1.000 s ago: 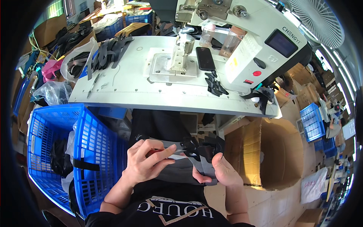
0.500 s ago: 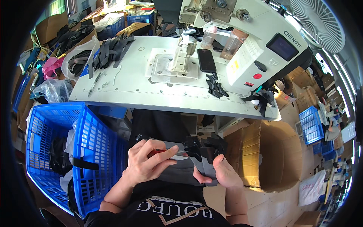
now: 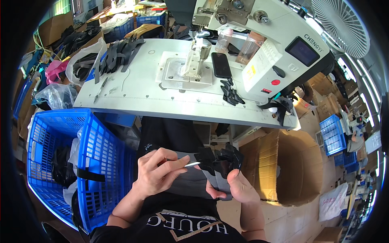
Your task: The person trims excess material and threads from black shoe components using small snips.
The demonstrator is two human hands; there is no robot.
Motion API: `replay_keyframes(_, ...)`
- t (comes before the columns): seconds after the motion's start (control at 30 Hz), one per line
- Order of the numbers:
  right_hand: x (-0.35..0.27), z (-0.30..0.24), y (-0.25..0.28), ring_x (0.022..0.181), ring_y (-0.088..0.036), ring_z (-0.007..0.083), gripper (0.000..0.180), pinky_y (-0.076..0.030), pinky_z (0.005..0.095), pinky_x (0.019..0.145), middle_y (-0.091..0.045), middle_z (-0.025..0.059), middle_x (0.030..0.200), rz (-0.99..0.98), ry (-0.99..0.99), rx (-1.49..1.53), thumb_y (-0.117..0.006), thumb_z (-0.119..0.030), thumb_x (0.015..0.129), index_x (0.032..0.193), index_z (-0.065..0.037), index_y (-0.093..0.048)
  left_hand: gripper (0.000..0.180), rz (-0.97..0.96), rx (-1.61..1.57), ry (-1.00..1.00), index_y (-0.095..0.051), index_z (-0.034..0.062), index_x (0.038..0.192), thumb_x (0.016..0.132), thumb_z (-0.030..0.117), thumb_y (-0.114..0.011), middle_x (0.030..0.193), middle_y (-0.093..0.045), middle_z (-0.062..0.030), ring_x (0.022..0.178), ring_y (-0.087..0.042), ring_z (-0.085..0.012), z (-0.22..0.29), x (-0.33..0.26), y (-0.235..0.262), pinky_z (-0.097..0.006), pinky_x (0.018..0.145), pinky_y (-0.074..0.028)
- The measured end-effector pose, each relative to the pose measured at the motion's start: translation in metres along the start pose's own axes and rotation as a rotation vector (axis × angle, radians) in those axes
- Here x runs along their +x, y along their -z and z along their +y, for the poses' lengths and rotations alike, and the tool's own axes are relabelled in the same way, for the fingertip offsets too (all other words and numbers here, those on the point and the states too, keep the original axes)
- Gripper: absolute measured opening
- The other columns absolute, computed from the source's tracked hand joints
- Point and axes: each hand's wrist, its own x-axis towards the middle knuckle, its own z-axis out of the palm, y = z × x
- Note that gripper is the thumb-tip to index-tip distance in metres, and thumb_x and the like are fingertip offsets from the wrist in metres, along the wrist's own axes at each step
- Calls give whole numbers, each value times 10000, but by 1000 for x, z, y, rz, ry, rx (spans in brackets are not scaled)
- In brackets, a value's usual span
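Note:
Over my lap, my left hand (image 3: 160, 172) is closed on a slim pointed silver blade (image 3: 192, 164). Its grip is hidden in my fingers, so its exact kind is unclear. My right hand (image 3: 242, 187) clasps a bundle of grey fabric straps (image 3: 221, 181) with black end pieces (image 3: 227, 158) fanned out at the top. The blade's tip is close to the left edge of these black ends; whether it touches them I cannot tell. My right thumb lies across the front of the bundle.
Ahead stands a sewing machine (image 3: 263, 65) on a white table (image 3: 137, 97), with a phone (image 3: 221, 65), black pieces (image 3: 231, 93) and a pile of straps (image 3: 115, 56). A blue crate (image 3: 101, 150) is at my left, an open cardboard box (image 3: 269, 166) at my right.
The silver blade now points out toward the straps more plainly, and the red part seen in my left hand before is hidden. The bundle has shifted only slightly.

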Motion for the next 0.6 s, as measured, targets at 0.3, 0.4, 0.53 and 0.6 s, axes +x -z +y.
replay_keyframes(0.3,-5,5,6,544,-439,65,788,-378,213,515,-584,60,723,-25,6,-15,-319,-724,964,1222,-4,-507,294,-40,-12,-3,-754,64,982,727,174,-849,824,-571,-30,578,-533,-124,10,8,-1,-263,496,-411)
replay_keyframes(0.4,-3,-1,1,556,-442,66,779,-380,213,521,-582,59,733,-1,-9,-23,-324,-733,957,1186,-13,-515,354,-10,-38,1,-734,88,1066,742,188,-838,880,-591,-28,621,-556,-130,6,3,-1,-266,529,-458)
replay_keyframes(0.53,-3,6,1,577,-448,67,711,-383,209,534,-580,55,754,12,23,-4,-377,-681,975,1210,-21,-496,438,-42,-423,301,-692,-12,1077,763,245,-856,975,-619,-97,816,-619,-151,18,17,-1,-245,672,-511)
replay_keyframes(0.6,-1,9,-3,582,-448,66,660,-384,204,538,-580,53,761,15,57,-6,-410,-635,994,1228,-22,-488,404,-31,-753,481,-662,-12,1042,758,182,-875,1014,-622,-68,859,-621,-104,18,8,-15,-228,731,-516)
